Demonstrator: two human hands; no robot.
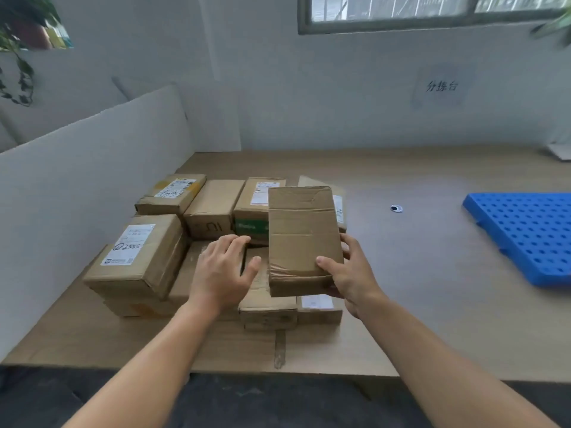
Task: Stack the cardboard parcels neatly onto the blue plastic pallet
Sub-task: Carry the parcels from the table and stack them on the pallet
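Two bare forearms reached in from the bottom edge over a dark lap. Right hand (346,279) gripped a plain brown parcel (301,239) at its near right corner, thumb lying on the top face and fingers wrapped round the right side and underneath. That parcel was raised above the pile of parcels (213,208) on the left half of the table (432,273). Its long axis ran near-to-far, away from the camera, the far end leaning slightly left, with the broad taped face up and the short near end toward the person. Left hand (222,273) was spread loose with fingers straight, palm down over a low box in the pile, just beside the parcel's left edge. Thumb was close to that edge but apart; contact with the box below was unclear. A labelled parcel (139,254) sat at the pile's left, against a white board (92,168). The blue pallet (531,236) lay flat at the table's right, well apart from the pile and cut by the frame edge. A small round object (396,208) lay between pile and pallet.
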